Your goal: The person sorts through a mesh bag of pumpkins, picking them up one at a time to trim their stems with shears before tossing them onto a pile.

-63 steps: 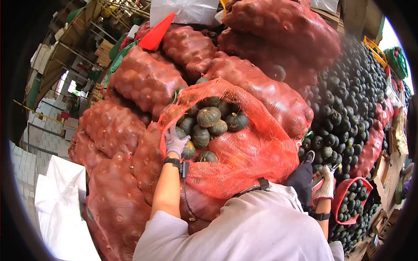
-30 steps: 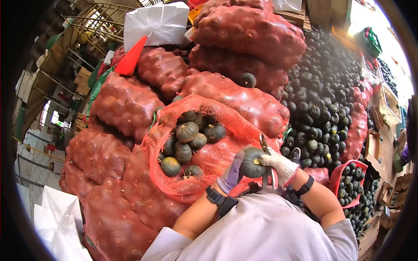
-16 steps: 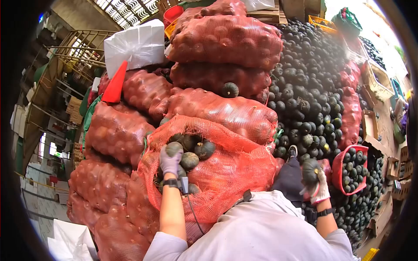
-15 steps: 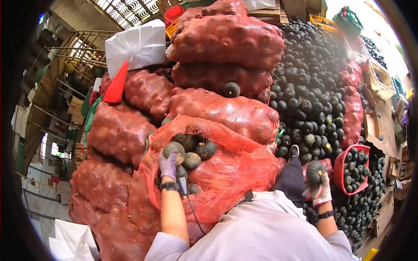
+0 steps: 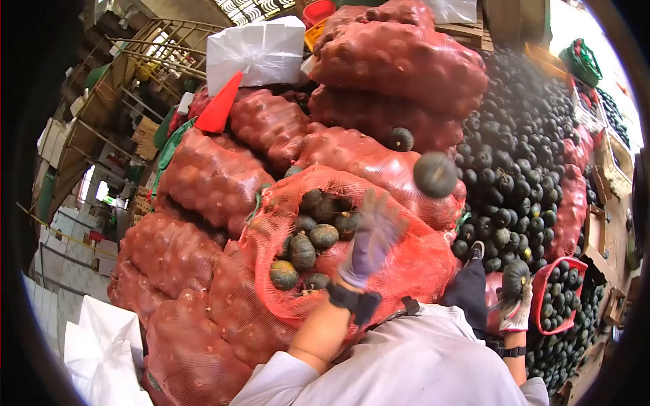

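My left hand (image 5: 371, 238), in a purple glove, is blurred over the open mouth of a red mesh sack (image 5: 433, 271). Its fingers are stretched out with nothing in them. A round dark green pumpkin (image 5: 435, 174) hangs in mid-air beyond the fingertips, apart from the hand. Inside the sack lie several mottled green pumpkins (image 5: 302, 252), left of and partly behind my hand. At lower right my right hand (image 5: 518, 311), in a whitish glove, is closed around another dark green pumpkin (image 5: 516, 279).
Full red mesh sacks (image 5: 403, 64) are stacked ahead and to the left. A large heap of dark pumpkins (image 5: 504, 169) spreads to the right, with a red tub (image 5: 539, 298) of them beside my right hand. One loose pumpkin (image 5: 400, 139) sits on the sacks. A red cone (image 5: 220, 105) leans at left.
My left hand has let go of its pumpkin and swung right across the sack; a pumpkin is now airborne to the right. My right hand keeps its pumpkin. The view has shifted.
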`<state>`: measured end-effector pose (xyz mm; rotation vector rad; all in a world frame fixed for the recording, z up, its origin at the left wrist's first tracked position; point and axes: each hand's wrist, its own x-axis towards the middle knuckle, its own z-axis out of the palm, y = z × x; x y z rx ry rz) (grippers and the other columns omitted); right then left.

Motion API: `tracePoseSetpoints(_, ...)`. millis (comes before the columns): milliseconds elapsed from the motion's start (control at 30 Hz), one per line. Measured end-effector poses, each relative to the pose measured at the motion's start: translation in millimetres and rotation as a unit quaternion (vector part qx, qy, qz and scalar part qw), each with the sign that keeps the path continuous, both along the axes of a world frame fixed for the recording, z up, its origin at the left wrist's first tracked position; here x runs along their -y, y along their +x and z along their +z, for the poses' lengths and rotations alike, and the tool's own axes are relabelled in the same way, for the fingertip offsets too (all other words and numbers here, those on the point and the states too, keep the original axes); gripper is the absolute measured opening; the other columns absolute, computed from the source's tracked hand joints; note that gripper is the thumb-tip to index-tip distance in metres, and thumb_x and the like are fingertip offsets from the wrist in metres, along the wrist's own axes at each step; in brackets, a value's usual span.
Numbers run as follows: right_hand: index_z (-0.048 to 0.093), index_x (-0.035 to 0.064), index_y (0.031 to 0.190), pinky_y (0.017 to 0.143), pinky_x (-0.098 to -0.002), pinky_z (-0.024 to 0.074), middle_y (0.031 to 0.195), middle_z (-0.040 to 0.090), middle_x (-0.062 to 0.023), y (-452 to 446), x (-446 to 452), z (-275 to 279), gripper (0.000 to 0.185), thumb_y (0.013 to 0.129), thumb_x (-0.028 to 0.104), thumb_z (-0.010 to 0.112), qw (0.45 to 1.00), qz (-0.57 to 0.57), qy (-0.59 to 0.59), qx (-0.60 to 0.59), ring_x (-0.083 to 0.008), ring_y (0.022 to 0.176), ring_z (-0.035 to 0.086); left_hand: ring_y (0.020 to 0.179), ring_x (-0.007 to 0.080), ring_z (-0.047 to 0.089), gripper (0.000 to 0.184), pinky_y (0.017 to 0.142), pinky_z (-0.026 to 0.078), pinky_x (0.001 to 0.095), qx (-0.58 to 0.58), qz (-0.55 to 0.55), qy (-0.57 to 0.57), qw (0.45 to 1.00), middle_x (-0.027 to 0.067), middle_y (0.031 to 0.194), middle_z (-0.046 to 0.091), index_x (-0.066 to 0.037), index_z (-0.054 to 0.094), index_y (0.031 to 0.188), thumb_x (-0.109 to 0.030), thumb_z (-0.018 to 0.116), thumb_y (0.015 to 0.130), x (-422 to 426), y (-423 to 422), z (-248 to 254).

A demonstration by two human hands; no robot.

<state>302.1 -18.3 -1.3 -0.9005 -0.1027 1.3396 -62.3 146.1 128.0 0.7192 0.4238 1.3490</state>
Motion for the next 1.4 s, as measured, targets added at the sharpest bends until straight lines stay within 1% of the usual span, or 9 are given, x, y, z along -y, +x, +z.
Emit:
tracePoseSetpoints(67, 0.056, 0.0139, 0.133, 0.092, -0.0384, 0.0528, 0.128, 0.063, -0.0049, -8.8, -5.6, 27.9, 0.052, 0.094, 0.048, 0.06, 0.999, -0.036, 0.0, -0.014, -0.0206, 0.111, 0.063, 0.115, 0.0254, 0.056, 0.057, 0.097, 0.045, 0.0424, -0.515, 0.051, -0.031, 0.855, 0.0105, 0.125, 0.058, -0.009, 0.053, 0.135, -0.044, 0.064, 0.091, -23.9, -47.3, -4.8)
tracePoseSetpoints(167, 0.057, 0.0122, 0.129, 0.101, -0.0373, 0.0496, 0.127, 0.062, -0.0063, 10.6, 3.3, -5.0, 0.046, 0.096, 0.044, 0.059, 0.976, -0.049, 0.016, -0.212, -0.0219, 0.114, 0.061, 0.094, 0.0372, 0.064, 0.06, 0.08, 0.05, 0.0485, -0.944, 0.005, -0.034, 0.329, 0.0189, 0.102, 0.069, -0.006, 0.07, 0.11, -0.06, 0.059, 0.084, -48.5, -108.0, -37.7)
tracePoseSetpoints(267, 0.056, 0.0088, 0.128, 0.09, -0.0441, 0.0551, 0.123, 0.062, -0.0115, 11.1, 22.8, -9.7, 0.038, 0.095, 0.026, 0.062, 0.99, -0.072, -0.023, -0.121, -0.0254, 0.109, 0.063, 0.116, 0.034, 0.054, 0.07, 0.1, 0.046, 0.0429, -0.968, 0.014, 0.14, 0.209, 0.0135, 0.129, 0.055, -0.018, 0.065, 0.124, -0.051, 0.078, 0.064, -51.6, -214.3, -167.9)
tracePoseSetpoints(433, 0.061, 0.0077, 0.117, 0.075, -0.0441, 0.0563, 0.1, 0.068, -0.0144, 22.8, 44.8, -68.0, 0.034, 0.093, 0.032, 0.063, 0.972, -0.189, -0.119, -0.078, -0.0266, 0.087, 0.066, 0.096, 0.0286, 0.064, 0.062, 0.082, 0.054, 0.0382, -0.941, -0.002, 0.033, 0.337, 0.0091, 0.105, 0.065, -0.017, 0.06, 0.117, -0.034, 0.083, 0.062, -60.6, -206.3, -130.4)
tracePoseSetpoints(467, 0.063, 0.0072, 0.111, 0.07, -0.0439, 0.0561, 0.092, 0.068, -0.0156, 27.9, 54.7, -107.2, 0.032, 0.093, 0.034, 0.063, 0.962, -0.211, -0.162, -0.067, -0.0274, 0.078, 0.066, 0.108, 0.0218, 0.057, 0.04, 0.094, 0.047, 0.0398, -0.855, -0.198, 0.039, 0.479, 0.0037, 0.117, 0.063, -0.008, 0.056, 0.127, -0.034, 0.056, 0.097, -73.5, -227.7, -133.9)
tracePoseSetpoints(700, 0.064, 0.0123, 0.085, 0.038, -0.0454, 0.0482, 0.056, 0.059, -0.0136, 137.9, 46.6, -86.4, 0.043, 0.08, 0.055, 0.067, 0.87, -0.417, -0.257, -0.061, -0.0327, 0.041, 0.055, 0.121, 0.0248, 0.053, 0.061, 0.098, 0.046, 0.0426, -0.285, -0.036, -0.237, 0.928, 0.008, 0.136, 0.055, -0.013, 0.049, 0.139, -0.052, 0.055, 0.092, -12.0, -94.4, -57.7)
tracePoseSetpoints(800, 0.061, 0.0099, 0.077, 0.05, -0.0458, 0.0486, 0.06, 0.057, -0.0071, 181.2, 9.1, -82.3, 0.062, 0.087, 0.069, 0.045, 0.883, -0.432, -0.173, -0.06, -0.0299, 0.046, 0.054, 0.116, 0.0273, 0.058, 0.064, 0.092, 0.051, 0.0445, -0.119, -0.044, -0.231, 0.965, 0.0089, 0.132, 0.058, -0.014, 0.052, 0.136, -0.058, 0.056, 0.09, 13.3, -48.1, -35.3)
tracePoseSetpoints(1033, 0.049, 0.0099, 0.111, 0.052, -0.0279, 0.0466, 0.075, 0.054, -0.0002, 17.3, -90.5, 62.9, 0.036, 0.078, 0.002, 0.061, 0.94, 0.004, -0.065, 0.334, -0.0123, 0.061, 0.055, 0.121, 0.0428, 0.056, 0.07, 0.096, 0.053, 0.0543, 0.073, -0.061, -0.269, 0.958, 0.0152, 0.133, 0.057, -0.015, 0.05, 0.139, -0.063, 0.057, 0.088, 45.5, -0.7, -24.2)
tracePoseSetpoints(1400, 0.059, 0.0089, 0.11, 0.074, -0.0459, 0.0524, 0.087, 0.065, -0.0157, -136.3, -86.5, 135.9, 0.031, 0.081, 0.017, 0.067, 0.498, 0.337, 0.182, 0.778, -0.0376, 0.082, 0.065, 0.114, 0.026, 0.061, 0.066, 0.101, 0.051, 0.045, -0.011, -0.05, -0.283, 0.958, 0.009, 0.122, 0.062, -0.01, 0.056, 0.127, -0.063, 0.059, 0.088, 59.0, 25.6, -22.9)
